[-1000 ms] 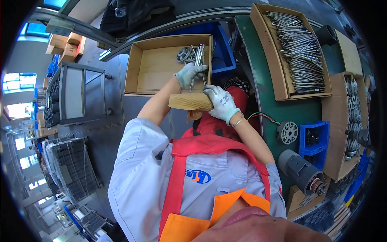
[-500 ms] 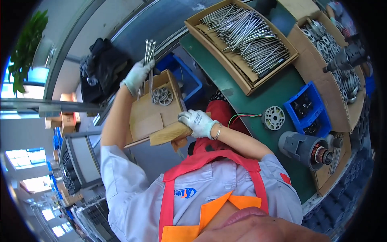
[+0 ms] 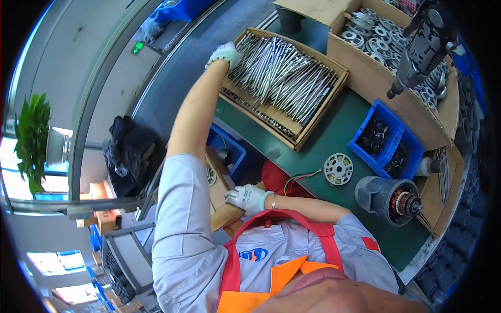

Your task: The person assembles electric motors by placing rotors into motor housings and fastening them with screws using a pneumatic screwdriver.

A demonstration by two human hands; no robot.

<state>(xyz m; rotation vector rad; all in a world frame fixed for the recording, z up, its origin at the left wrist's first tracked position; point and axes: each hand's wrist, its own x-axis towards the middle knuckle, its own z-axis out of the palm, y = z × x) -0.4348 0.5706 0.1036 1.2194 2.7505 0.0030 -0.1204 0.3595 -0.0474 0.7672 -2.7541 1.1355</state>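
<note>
My left hand (image 3: 226,55), in a white glove, reaches to the left end of a shallow cardboard box (image 3: 322,124) on the bench. Its fingers are closed among the long metal bolts (image 3: 284,78) heaped there; the fingertips are partly hidden. In front of my body, my gloved right hand (image 3: 247,200) grips the edge of a tilted cardboard carton (image 3: 218,181). Brown tape or paper (image 3: 226,216) covers the carton's near edge beside that hand. A metal ring part (image 3: 211,176) shows inside the carton, and my left arm hides much of the rest.
A round motor cover (image 3: 338,169) with coloured wires lies on the green bench (image 3: 313,193). Near it stand a grey motor housing (image 3: 377,194), a divided blue bin (image 3: 389,140) and a carton (image 3: 348,68) of metal rings. A power tool (image 3: 420,49) hangs at the right.
My left hand has moved up and right, from above the carton, carrying a bunch of long bolts, to the bolt box. My right hand keeps its hold on the carton. The view has shifted.
</note>
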